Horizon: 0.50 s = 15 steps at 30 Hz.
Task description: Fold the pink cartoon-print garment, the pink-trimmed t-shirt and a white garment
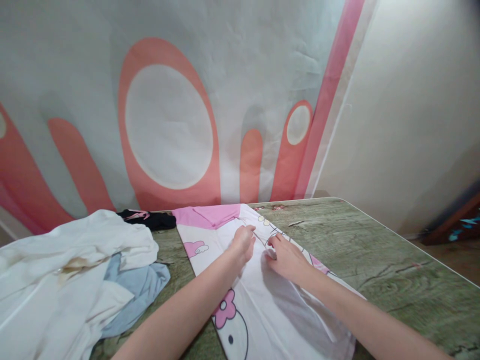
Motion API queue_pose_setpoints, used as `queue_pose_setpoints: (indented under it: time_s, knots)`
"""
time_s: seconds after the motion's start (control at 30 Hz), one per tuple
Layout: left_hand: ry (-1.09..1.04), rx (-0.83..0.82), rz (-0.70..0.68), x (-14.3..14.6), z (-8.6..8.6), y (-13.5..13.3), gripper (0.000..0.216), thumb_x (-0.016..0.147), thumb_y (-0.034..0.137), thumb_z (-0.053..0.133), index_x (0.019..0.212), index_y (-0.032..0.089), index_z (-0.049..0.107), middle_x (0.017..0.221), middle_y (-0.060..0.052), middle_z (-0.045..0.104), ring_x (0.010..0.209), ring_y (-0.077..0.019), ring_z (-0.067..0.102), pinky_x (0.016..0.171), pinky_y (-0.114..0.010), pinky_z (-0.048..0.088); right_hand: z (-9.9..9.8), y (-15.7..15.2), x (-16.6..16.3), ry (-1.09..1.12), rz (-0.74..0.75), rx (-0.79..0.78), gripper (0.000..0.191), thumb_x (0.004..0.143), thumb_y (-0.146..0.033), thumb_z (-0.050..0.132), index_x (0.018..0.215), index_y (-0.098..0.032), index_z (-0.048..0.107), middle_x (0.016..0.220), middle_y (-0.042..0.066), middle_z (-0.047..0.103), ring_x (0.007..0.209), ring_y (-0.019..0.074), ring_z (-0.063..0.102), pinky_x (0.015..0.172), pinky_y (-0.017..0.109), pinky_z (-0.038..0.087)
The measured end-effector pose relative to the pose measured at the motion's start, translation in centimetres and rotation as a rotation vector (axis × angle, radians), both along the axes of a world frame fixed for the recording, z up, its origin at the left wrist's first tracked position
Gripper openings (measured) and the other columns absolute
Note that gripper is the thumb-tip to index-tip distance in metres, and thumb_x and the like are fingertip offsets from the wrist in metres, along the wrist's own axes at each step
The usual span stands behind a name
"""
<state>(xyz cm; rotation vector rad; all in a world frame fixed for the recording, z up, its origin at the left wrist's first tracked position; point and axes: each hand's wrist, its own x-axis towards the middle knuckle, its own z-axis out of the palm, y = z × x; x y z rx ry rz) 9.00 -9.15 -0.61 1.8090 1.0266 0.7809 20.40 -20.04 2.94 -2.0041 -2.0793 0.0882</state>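
A white garment (pixel 255 300) with a pink band and a pink-and-black cartoon print lies folded lengthwise across the table. Over its upper part, my left hand (pixel 244 244) is closed, pinching the cloth near a thin crease line. Just to the right, my right hand (pixel 288 257) has curled fingers and thumb on the same cloth, close to its folded right edge. A slight ridge of fabric runs between the two hands. The exact grip of the right fingertips is partly hidden by the hand.
On the left is a heap of white clothing (pixel 75 250) with a light blue cloth (pixel 144 287) under it. A black garment (pixel 159 220) with a pink print lies behind, touching the pink band. The wood-patterned table (pixel 390 255) meets a painted wall (pixel 228 90) at the back.
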Motion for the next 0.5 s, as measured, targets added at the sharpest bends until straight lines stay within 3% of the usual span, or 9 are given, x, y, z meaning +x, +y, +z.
queue_pose_setpoints:
  time_s: [0.13, 0.23, 0.33, 0.5]
  knots:
    - [-0.347, -0.476, 0.163, -0.1, 1.4, -0.6, 0.016, 0.087, 0.019, 0.030, 0.096, 0.018, 0.043, 0.102, -0.009, 0.055, 0.099, -0.0141, 0.055, 0.085, -0.030, 0.044, -0.5, 2.4, -0.3, 0.023, -0.055, -0.084, 0.016, 0.074, -0.014, 0.049, 0.087, -0.013, 0.058, 0.092, 0.014, 0.062, 0.085, 0.0238, 0.059, 0.071, 0.030, 0.040]
    - [-0.557, -0.734, 0.213, -0.3, 2.2, -1.3, 0.012, 0.085, 0.022, 0.033, 0.087, 0.017, 0.044, 0.099, -0.010, 0.055, 0.093, -0.0137, 0.057, 0.083, -0.026, 0.044, -0.7, 3.5, 0.9, 0.104, -0.072, -0.101, 0.011, 0.071, -0.012, 0.051, 0.077, -0.013, 0.061, 0.082, 0.013, 0.065, 0.079, 0.0226, 0.060, 0.066, 0.028, 0.040]
    - [-0.698, -0.929, 0.198, 0.0, 2.5, -2.1, 0.015, 0.086, 0.026, 0.034, 0.086, 0.016, 0.046, 0.094, -0.011, 0.056, 0.086, -0.0152, 0.059, 0.078, -0.026, 0.046, -0.7, 4.1, 2.5, 0.204, -0.042, -0.128, 0.012, 0.072, -0.014, 0.051, 0.074, -0.014, 0.063, 0.072, 0.007, 0.066, 0.068, 0.0163, 0.060, 0.059, 0.022, 0.039]
    - [-0.834, -1.173, 0.101, 2.2, 2.6, -3.1, 0.029, 0.088, 0.036, 0.032, 0.085, 0.012, 0.048, 0.076, -0.010, 0.057, 0.069, -0.0201, 0.059, 0.066, -0.032, 0.048, -0.9, 4.5, 4.7, 0.482, 0.027, -0.153, 0.023, 0.078, -0.021, 0.043, 0.088, -0.014, 0.062, 0.065, 0.001, 0.064, 0.051, 0.0105, 0.054, 0.045, 0.019, 0.037]
